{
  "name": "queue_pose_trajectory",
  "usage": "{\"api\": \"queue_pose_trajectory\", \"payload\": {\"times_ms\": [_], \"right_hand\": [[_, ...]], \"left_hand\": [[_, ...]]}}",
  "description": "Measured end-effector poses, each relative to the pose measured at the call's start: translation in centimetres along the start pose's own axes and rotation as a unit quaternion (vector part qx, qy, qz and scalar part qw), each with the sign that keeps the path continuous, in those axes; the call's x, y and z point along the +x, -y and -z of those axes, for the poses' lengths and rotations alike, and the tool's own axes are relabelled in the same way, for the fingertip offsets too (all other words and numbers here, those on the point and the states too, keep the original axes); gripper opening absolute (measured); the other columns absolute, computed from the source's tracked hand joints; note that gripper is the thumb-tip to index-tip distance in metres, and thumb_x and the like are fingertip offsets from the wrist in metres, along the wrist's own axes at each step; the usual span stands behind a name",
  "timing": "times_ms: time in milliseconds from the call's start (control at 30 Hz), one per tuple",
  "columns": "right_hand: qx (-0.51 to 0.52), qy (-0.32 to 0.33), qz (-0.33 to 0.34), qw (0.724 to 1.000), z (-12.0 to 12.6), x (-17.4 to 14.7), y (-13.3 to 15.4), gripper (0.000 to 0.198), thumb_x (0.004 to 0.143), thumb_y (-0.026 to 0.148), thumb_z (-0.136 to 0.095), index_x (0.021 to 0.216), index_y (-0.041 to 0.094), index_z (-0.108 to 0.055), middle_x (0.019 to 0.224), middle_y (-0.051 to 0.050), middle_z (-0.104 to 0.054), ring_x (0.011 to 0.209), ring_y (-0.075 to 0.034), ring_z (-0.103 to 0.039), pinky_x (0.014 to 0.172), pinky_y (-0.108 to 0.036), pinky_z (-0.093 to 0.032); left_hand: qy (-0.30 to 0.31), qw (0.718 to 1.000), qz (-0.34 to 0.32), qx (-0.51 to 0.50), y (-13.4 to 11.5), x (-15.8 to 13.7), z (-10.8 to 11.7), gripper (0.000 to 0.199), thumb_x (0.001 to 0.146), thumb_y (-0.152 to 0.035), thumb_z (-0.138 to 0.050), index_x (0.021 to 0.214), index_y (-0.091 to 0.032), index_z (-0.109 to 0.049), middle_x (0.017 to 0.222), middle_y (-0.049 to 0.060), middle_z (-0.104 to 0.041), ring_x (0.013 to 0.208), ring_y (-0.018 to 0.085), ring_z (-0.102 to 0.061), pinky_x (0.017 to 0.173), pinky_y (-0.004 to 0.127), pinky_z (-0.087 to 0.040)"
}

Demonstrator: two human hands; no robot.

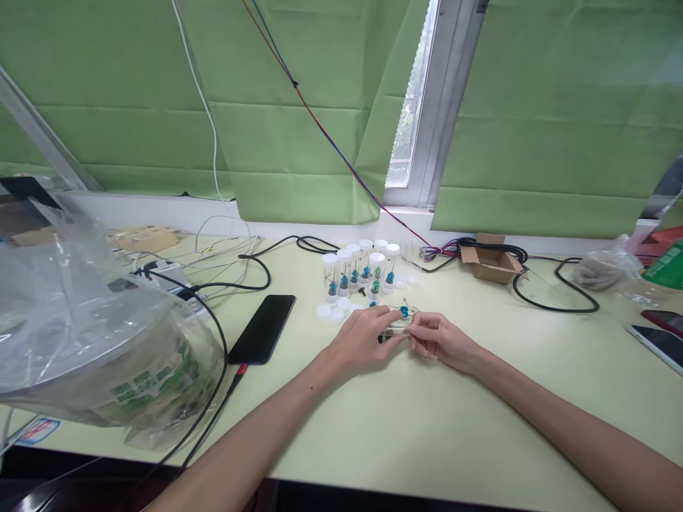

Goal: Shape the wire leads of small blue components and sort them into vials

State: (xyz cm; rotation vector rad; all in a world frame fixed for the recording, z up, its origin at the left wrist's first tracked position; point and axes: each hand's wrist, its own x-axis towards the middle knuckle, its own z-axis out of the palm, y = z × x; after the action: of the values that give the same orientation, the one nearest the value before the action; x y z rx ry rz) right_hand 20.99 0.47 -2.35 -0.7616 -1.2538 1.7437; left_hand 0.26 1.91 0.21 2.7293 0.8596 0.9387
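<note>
My left hand (363, 336) curls its thumb and fingers around a clear tube (395, 330), which lies on its side close to the table. At the tube's right end, my right hand (440, 340) pinches with thumb and forefinger. What sits in that pinch is too small to make out. Just beyond the fingers lies a small blue piece with thin wires (404, 311). Behind it stand several clear vials (344, 272) with white tops, holding blue or green pieces with thin stems. Loose white round caps (337, 315) lie left of the vials, and more lie to their right.
A black phone (262, 331) lies left of my left arm. A large plastic-bagged container (107, 334) takes up the left side, with black cables nearby. An open cardboard box (491, 264) stands at the back right. Another phone (656, 345) rests at the right edge.
</note>
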Motion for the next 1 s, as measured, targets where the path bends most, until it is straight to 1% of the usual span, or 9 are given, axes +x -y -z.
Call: {"api": "queue_pose_trajectory", "payload": {"times_ms": [133, 333, 467, 733, 1000], "right_hand": [[-0.012, -0.006, 0.000, 1.000, -0.07, 0.01, 0.02, 0.029, 0.081, 0.033, -0.077, 0.069, 0.015, -0.059, 0.059, 0.000, -0.065, 0.042, -0.006, -0.051, 0.037, -0.016, -0.032], [-0.002, 0.000, 0.011, 1.000, -0.45, -0.16, 0.52, 0.029, 0.084, 0.034, -0.074, 0.069, 0.014, -0.060, 0.062, 0.000, -0.064, 0.044, -0.006, -0.051, 0.040, -0.017, -0.037], [0.009, 0.012, 0.018, 1.000, -0.54, -0.26, 0.76, 0.028, 0.086, 0.034, -0.072, 0.070, 0.014, -0.061, 0.063, -0.001, -0.064, 0.043, -0.005, -0.051, 0.040, -0.017, -0.037], [-0.010, 0.022, 0.021, 0.999, -0.13, -0.19, 0.39, 0.026, 0.086, 0.033, -0.071, 0.072, 0.014, -0.061, 0.060, 0.000, -0.063, 0.042, -0.005, -0.050, 0.038, -0.016, -0.035], [-0.026, 0.016, 0.013, 0.999, 0.09, -0.14, 0.17, 0.027, 0.084, 0.034, -0.074, 0.071, 0.015, -0.059, 0.058, 0.001, -0.063, 0.041, -0.006, -0.050, 0.036, -0.016, -0.033]], "left_hand": [[0.000, 1.000, 0.000, -0.002, -0.01, -0.01, -0.06, 0.022, 0.089, -0.032, -0.057, 0.106, -0.020, -0.065, 0.085, 0.004, -0.066, 0.072, 0.017, -0.059, 0.061, 0.027, -0.039], [-0.007, 1.000, 0.008, -0.019, 0.28, 0.10, -0.04, 0.026, 0.089, -0.034, -0.058, 0.109, -0.019, -0.064, 0.086, 0.004, -0.066, 0.074, 0.017, -0.060, 0.063, 0.027, -0.040], [-0.014, 0.999, 0.003, -0.030, 0.37, 0.18, 0.02, 0.028, 0.088, -0.034, -0.059, 0.111, -0.018, -0.064, 0.088, 0.004, -0.067, 0.077, 0.017, -0.061, 0.065, 0.027, -0.041], [-0.008, 1.000, -0.004, -0.024, 0.02, 0.05, 0.17, 0.027, 0.090, -0.036, -0.057, 0.109, -0.018, -0.064, 0.081, 0.003, -0.064, 0.069, 0.016, -0.056, 0.060, 0.027, -0.038], [-0.002, 1.000, -0.011, -0.021, -0.35, 0.04, 0.31, 0.023, 0.091, -0.035, -0.055, 0.106, -0.019, -0.065, 0.079, 0.002, -0.062, 0.066, 0.015, -0.053, 0.058, 0.027, -0.037]]}}
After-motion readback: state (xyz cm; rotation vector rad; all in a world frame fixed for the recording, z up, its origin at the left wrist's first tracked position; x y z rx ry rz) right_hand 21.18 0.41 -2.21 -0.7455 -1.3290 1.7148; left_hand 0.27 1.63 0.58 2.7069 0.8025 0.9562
